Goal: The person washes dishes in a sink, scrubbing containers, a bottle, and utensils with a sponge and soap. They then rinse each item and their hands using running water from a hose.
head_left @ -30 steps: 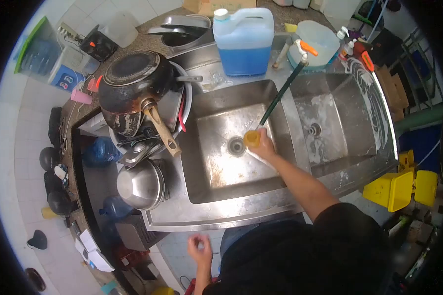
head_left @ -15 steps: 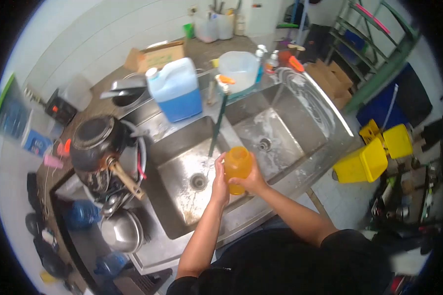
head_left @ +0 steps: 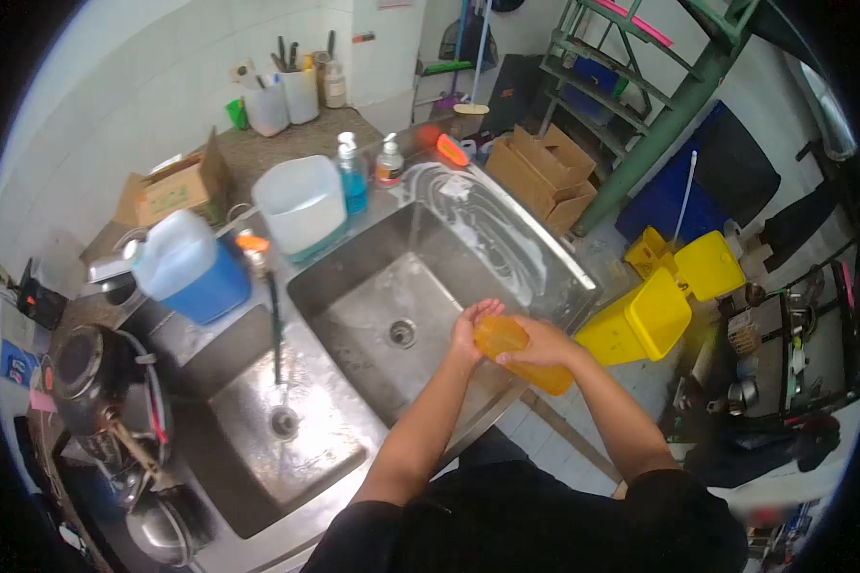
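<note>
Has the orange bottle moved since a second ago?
Yes. The orange bottle has gone from beside the left basin's drain to the right basin's front edge, lying tilted between the left hand and right hand.

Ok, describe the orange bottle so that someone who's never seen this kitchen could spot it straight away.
Find the steel double sink along the counter. Over the front edge of its right-hand basin, two bare hands meet: the right hand grips an orange translucent bottle lying tilted, the left hand at its end. It is the only orange bottle held off the counter.
</note>
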`<state>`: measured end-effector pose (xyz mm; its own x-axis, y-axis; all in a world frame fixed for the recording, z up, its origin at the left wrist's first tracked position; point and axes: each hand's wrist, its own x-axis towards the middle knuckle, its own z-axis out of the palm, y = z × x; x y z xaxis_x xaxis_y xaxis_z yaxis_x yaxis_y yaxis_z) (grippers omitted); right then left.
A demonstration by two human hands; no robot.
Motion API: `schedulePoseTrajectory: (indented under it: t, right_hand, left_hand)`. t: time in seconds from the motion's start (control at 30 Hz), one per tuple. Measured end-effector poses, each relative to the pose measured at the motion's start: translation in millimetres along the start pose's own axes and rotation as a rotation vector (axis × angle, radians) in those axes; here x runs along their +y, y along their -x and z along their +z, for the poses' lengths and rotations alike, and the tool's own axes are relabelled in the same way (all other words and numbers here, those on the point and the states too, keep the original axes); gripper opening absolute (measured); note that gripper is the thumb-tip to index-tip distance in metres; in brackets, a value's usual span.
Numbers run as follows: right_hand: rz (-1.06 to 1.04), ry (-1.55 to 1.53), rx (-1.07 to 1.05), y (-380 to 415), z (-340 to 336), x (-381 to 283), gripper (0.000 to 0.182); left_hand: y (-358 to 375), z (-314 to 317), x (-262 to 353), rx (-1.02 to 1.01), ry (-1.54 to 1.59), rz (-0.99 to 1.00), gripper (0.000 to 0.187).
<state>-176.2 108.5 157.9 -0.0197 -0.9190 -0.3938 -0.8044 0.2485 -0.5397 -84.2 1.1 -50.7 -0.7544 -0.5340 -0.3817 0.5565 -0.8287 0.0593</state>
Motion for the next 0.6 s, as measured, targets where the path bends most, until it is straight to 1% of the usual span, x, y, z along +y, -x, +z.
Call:
schedulePoseTrajectory:
  t: [0.03, 0.07, 0.13, 0.2, 0.23, 0.3, 0.33, 0.37, 0.43, 0.47, 0.5, 0.57, 0.6]
  right_hand:
    - [0.010, 0.036, -0.034, -6.5, -21.2, 24.3, 0.087]
    - [0.001, 0.060, -0.018, -10.1, -33.8, 53.3, 0.087]
    - [-0.031, 0.101, 0.011, -25.4, -56.3, 110.6, 0.087]
    - [0.075, 0.181, -0.085, -34.9, -88.4, 135.0, 0.087]
    - [0.114, 0.239, -0.130, -43.3, -110.7, 140.6, 0.087]
    - [0.137, 0.312, -0.194, -56.1, -143.2, 146.7, 0.088]
    - [0.135, 0.332, -0.228, -64.1, -158.8, 149.5, 0.087]
    - [0.132, 0.353, -0.257, -74.0, -173.4, 154.1, 0.087]
    - [0.072, 0.378, -0.293, -91.8, -192.7, 169.5, 0.088]
    - [0.043, 0.383, -0.312, -99.3, -198.0, 176.7, 0.088]
    - [0.055, 0.410, -0.354, -106.5, -203.7, 183.2, 0.085]
    - [0.078, 0.463, -0.426, -121.3, -214.2, 194.5, 0.080]
    - [0.082, 0.464, -0.423, -128.3, -217.0, 199.0, 0.081]
  left_hand:
    - [-35.3, 7.7, -16.7, 0.009, 0.042, -0.014, 0.035]
    - [-55.2, 23.4, -30.1, 0.040, 0.034, -0.014, 0.034]
    - [-96.9, 50.7, -46.6, -0.018, -0.004, -0.001, 0.034]
    - [-115.1, 70.5, -63.3, -0.047, -0.010, -0.017, 0.034]
    - [-127.2, 75.3, -70.1, -0.058, -0.033, 0.020, 0.034]
    - [-158.9, 71.3, -85.9, -0.086, -0.075, 0.107, 0.034]
    - [-177.4, 58.4, -94.7, -0.121, -0.097, 0.184, 0.035]
    - [-207.2, 29.6, -106.7, -0.157, -0.124, 0.262, 0.036]
    - [-215.2, 32.8, -114.0, -0.220, -0.624, 0.512, 0.040]
    - [-185.7, 65.5, -108.2, -0.236, -1.106, 0.666, 0.042]
    - [-170.3, 85.3, -103.3, -0.241, -1.598, 0.797, 0.043]
    - [-188.7, 80.6, -99.4, -0.243, -1.820, 0.875, 0.053]
    - [-199.3, 80.2, -97.1, -0.246, -1.930, 0.915, 0.057]
